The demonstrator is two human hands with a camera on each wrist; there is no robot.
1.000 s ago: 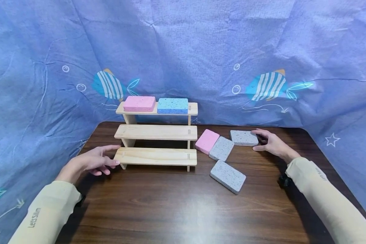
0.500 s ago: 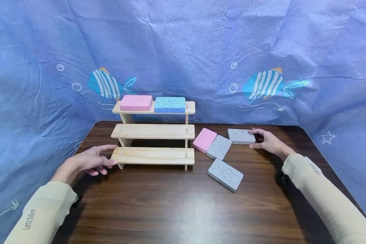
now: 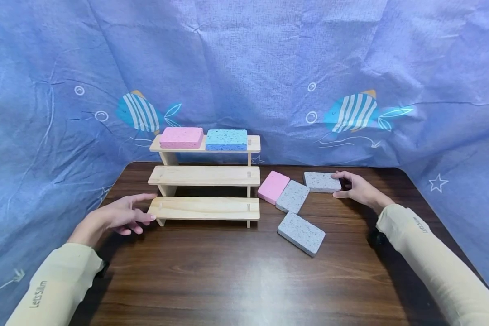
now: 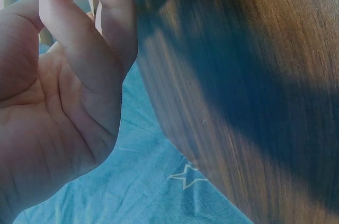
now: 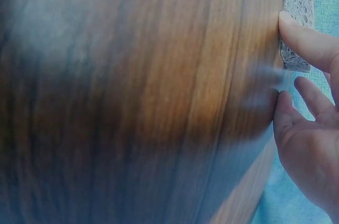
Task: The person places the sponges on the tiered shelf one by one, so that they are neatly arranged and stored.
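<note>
A three-tier wooden display stand [image 3: 203,207] stands left of centre in the head view. My left hand [image 3: 114,215] pinches the left end of its lowest shelf, index finger at the back corner and thumb at the front; the other fingers curl loosely below. At the back right, my right hand [image 3: 360,190] grips the right end of a grey speckled sponge [image 3: 321,182] between thumb and fingers. The sponge lies flat on the table. In the right wrist view, the thumb presses the pitted side of that sponge [image 5: 297,1].
On the top shelf sit a pink sponge [image 3: 182,137] and a blue sponge [image 3: 227,139]. Right of the stand, another pink sponge [image 3: 273,187] touches a grey sponge [image 3: 293,196]; a second grey one [image 3: 301,233] lies nearer. A blue fish-print cloth [image 3: 244,68] hangs behind the table.
The head view has shifted slightly, so everything sits a little further left in the picture. Both hands keep their places at the stand and the grey sponge.
</note>
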